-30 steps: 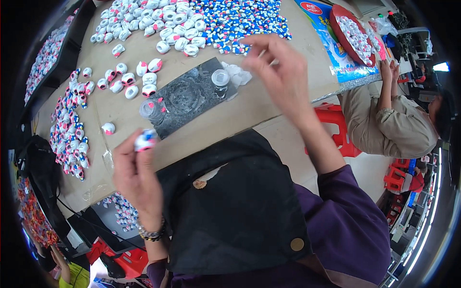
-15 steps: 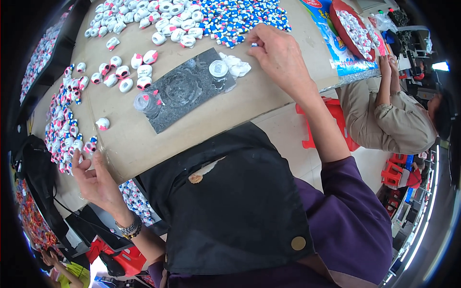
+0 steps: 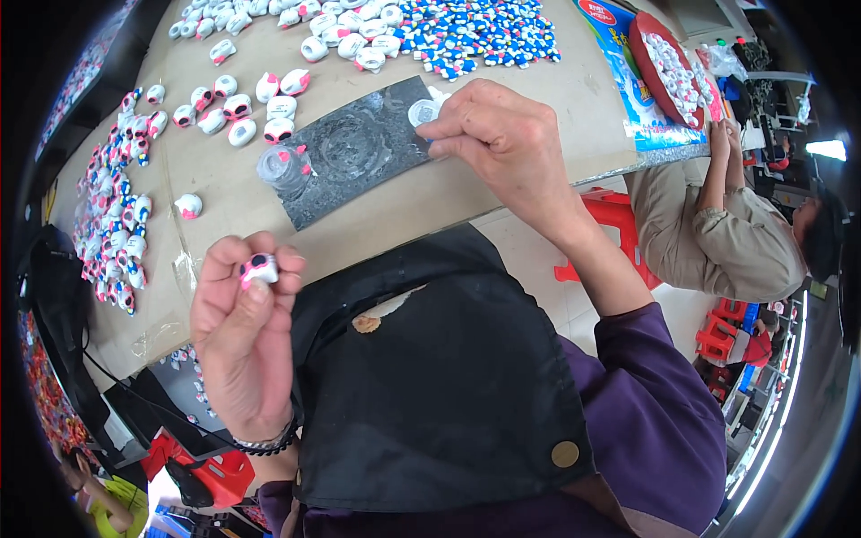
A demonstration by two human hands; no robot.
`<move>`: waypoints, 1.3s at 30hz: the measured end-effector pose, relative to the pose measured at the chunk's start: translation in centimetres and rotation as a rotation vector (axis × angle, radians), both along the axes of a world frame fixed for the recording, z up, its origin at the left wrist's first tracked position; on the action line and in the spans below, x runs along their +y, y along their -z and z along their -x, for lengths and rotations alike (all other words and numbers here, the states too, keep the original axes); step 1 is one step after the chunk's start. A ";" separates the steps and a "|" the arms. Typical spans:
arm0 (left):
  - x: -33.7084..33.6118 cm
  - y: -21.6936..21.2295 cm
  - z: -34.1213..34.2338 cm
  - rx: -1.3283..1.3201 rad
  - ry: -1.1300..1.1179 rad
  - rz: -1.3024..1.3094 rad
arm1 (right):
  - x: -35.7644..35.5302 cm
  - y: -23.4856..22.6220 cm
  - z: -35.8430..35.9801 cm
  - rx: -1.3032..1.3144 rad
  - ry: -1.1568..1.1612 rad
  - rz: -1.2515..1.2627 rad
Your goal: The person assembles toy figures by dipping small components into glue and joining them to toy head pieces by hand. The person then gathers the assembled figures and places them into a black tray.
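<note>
My left hand [image 3: 247, 327] is raised over the table's near edge, its thumb and fingers pinching a small white-and-pink figure head [image 3: 260, 267] with dark eye patches. My right hand [image 3: 502, 143] is closed in a pinch beside the right end of a dark grey mat [image 3: 381, 134]. Just a trace of a small blue piece shows at its fingertips, the rest hidden. Right by those fingers stands a small round clear tub with a whitish top [image 3: 423, 112]. Another clear round tub [image 3: 280, 167], with pink bits at it, sits on the mat's left end.
White figure heads [image 3: 238, 106] lie loose left of the mat, with more piled at the back. A heap of small blue-and-white pieces [image 3: 484, 36] is beside them. Assembled figures [image 3: 117, 229] line the left side. A red tray [image 3: 664, 67] stands far right, near a seated person [image 3: 726, 215].
My left hand has lifted from the figures at the left and come right, now holding a figure head. The right hand has moved from the blue heap toward the tub on the mat.
</note>
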State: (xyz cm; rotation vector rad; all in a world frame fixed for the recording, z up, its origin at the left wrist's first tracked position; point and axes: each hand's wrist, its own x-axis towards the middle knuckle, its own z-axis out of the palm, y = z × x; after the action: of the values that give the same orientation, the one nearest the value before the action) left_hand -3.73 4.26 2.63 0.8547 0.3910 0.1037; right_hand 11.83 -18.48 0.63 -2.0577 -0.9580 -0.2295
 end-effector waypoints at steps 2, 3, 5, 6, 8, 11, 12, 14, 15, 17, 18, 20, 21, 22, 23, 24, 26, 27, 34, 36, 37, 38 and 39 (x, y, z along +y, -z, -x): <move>-0.2 0.2 -0.3 -0.031 0.070 0.059 | 0.1 0.2 0.0 -0.121 0.002 0.027; -0.2 0.4 -0.4 -0.064 0.138 0.115 | 0.1 0.1 0.0 -0.120 -0.004 0.027; -0.8 1.1 -0.6 -0.056 0.121 0.060 | -0.1 -0.1 0.1 -0.021 0.023 0.071; -0.9 1.4 -0.7 -0.066 0.172 0.074 | -0.1 -0.1 0.2 -0.021 0.020 0.073; -1.3 1.7 -1.0 -0.070 0.233 0.113 | 0.0 0.1 0.4 -0.026 0.019 0.075; -2.2 1.6 -1.6 -0.052 0.222 0.148 | 0.5 0.2 0.5 -0.041 0.080 0.015; -2.3 1.7 -1.8 -0.055 0.227 0.158 | 0.4 0.3 0.5 -0.041 0.075 0.013; -2.3 2.1 -2.1 -0.083 0.238 0.180 | -0.1 0.6 0.4 -0.018 0.127 0.004; -2.4 2.3 -2.2 -0.111 0.257 0.204 | 0.0 0.8 0.7 -0.018 0.126 0.003; -2.7 2.1 -2.8 -0.106 0.269 0.215 | 0.3 1.0 1.3 -0.021 0.128 -0.016; -2.8 1.9 -3.0 -0.102 0.279 0.224 | 0.4 1.0 1.2 -0.020 0.127 -0.019; -3.1 2.0 -3.1 -0.091 0.281 0.247 | 0.5 0.9 0.9 -0.035 0.142 -0.019; -3.2 2.0 -3.3 -0.082 0.287 0.274 | 0.5 1.0 0.9 -0.036 0.143 -0.022; -3.4 2.1 -3.5 -0.082 0.287 0.271 | 0.4 1.0 1.1 -0.032 0.168 -0.038; -3.5 2.1 -3.7 -0.086 0.283 0.316 | 0.4 1.0 1.2 -0.029 0.193 -0.055; -3.7 2.1 -3.8 -0.088 0.280 0.361 | 0.4 0.9 1.4 -0.029 0.195 -0.058; -4.1 1.9 -3.9 -0.081 0.265 0.389 | 0.4 0.5 1.7 0.178 0.191 -0.098; -4.2 1.7 -3.9 -0.075 0.249 0.422 | 0.2 0.5 1.5 0.178 0.194 -0.102; -4.7 2.8 -4.5 -0.162 0.278 0.399 | 0.9 -2.0 2.6 0.776 0.099 -0.618; -4.9 2.9 -4.7 -0.167 0.241 0.357 | 1.5 -2.4 3.6 0.862 0.051 -0.702; -5.0 2.7 -4.7 -0.168 0.243 0.356 | 1.7 -2.4 3.9 0.860 0.051 -0.705; -5.1 2.5 -4.7 -0.147 0.229 0.326 | 1.8 -2.2 4.1 0.820 0.036 -0.698; -5.2 2.5 -4.7 -0.126 0.213 0.295 | 2.1 -2.0 4.4 0.780 0.020 -0.690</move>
State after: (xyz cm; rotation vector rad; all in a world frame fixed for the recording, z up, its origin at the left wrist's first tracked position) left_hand 0.95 -0.96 0.17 0.5905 0.1889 -0.0957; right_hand 7.44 -16.43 2.59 -1.3241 -0.2980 0.2086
